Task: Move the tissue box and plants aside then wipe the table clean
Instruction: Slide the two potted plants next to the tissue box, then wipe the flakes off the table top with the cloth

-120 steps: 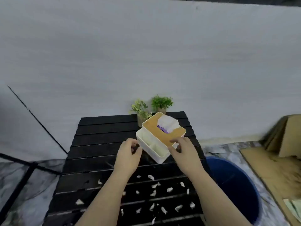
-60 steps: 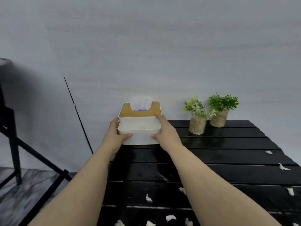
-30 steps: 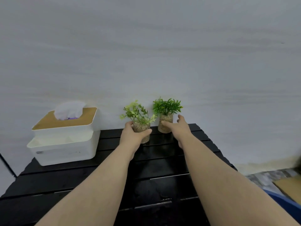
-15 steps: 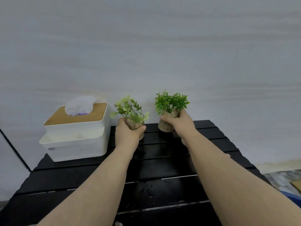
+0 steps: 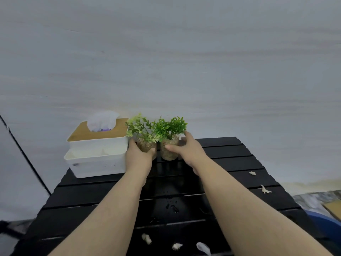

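A white tissue box (image 5: pixel 97 157) with a wooden lid stands at the far left corner of the black slatted table (image 5: pixel 230 163). Right beside it are two small plants in pebble-filled glass pots. My left hand (image 5: pixel 138 156) is wrapped around the left plant (image 5: pixel 143 137), which sits close against the box. My right hand (image 5: pixel 186 150) grips the right plant (image 5: pixel 169 143), whose pot rests on the table next to the other one. Their leaves overlap.
White paper scraps lie on the slats at the right edge (image 5: pixel 265 189) and near the front (image 5: pixel 177 245). A pale wall rises directly behind the table. A blue bin (image 5: pixel 326 226) and cardboard (image 5: pixel 334 209) sit on the floor at the right.
Both plants have moved left, from the back middle of the table to a spot beside the tissue box, and come down from a lifted position. The two pots now stand close together.
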The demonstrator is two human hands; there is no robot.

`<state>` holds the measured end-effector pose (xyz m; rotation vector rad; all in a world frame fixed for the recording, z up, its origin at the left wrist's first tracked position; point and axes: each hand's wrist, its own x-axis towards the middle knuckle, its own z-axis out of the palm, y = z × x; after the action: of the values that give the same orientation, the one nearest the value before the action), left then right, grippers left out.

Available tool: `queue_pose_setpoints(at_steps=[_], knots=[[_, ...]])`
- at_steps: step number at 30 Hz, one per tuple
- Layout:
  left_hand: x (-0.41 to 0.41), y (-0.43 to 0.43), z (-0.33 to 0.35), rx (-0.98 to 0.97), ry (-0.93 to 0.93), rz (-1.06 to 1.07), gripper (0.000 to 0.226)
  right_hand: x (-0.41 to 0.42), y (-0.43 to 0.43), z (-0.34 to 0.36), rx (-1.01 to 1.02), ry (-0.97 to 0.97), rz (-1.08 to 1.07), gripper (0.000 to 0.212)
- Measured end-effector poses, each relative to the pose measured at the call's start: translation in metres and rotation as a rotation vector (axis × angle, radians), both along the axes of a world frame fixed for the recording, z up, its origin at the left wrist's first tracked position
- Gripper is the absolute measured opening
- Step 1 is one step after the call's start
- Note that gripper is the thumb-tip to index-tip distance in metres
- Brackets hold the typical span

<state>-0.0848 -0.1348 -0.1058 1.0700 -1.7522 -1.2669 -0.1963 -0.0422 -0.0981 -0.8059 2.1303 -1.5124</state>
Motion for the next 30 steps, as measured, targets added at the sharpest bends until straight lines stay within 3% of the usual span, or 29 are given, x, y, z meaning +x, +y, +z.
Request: queue_pose_setpoints(at_steps=[6, 10, 15, 19, 22, 25, 28, 30], knots=[[0.076, 0.067, 0.03, -0.095, -0.12, -0.1, 0.039, 0.044, 0.1, 0.03, 0.155, 0.2, -0.022, 0.048], [0.125, 0.146, 0.03, -0.212, -0.255, -0.245, 0.034, 0.083, 0.196, 0.049, 0.24, 0.299, -0.041, 0.033], [0.166, 0.269, 0.008, -0.279, -0.314, -0.439, 0.041, 0.116, 0.315, 0.043, 0.435, 0.352, -0.094, 0.036], [0.16, 0.342, -0.014, -0.409, -0.5, -0.561, 0.051, 0.128, 0.377, 0.009, 0.715, 0.357, -0.061, 0.05], [0.149, 0.357, -0.029, -0.585, -0.671, -0.577, 0.064, 0.142, 0.391, -0.012, 0.669, 0.401, -0.104, 0.053], [0.144, 0.358, -0.04, -0.627, -0.777, -0.576, 0.063, 0.155, 0.391, -0.019, 0.573, 0.547, -0.218, 0.055], [0.142, 0.361, -0.041, -0.66, -0.796, -0.578, 0.079, 0.163, 0.393, -0.028, 0.709, 0.62, -0.144, 0.074], [0.142, 0.361, -0.042, -0.661, -0.8, -0.576, 0.075, 0.161, 0.397, -0.038, 0.764, 0.592, -0.154, 0.066]])
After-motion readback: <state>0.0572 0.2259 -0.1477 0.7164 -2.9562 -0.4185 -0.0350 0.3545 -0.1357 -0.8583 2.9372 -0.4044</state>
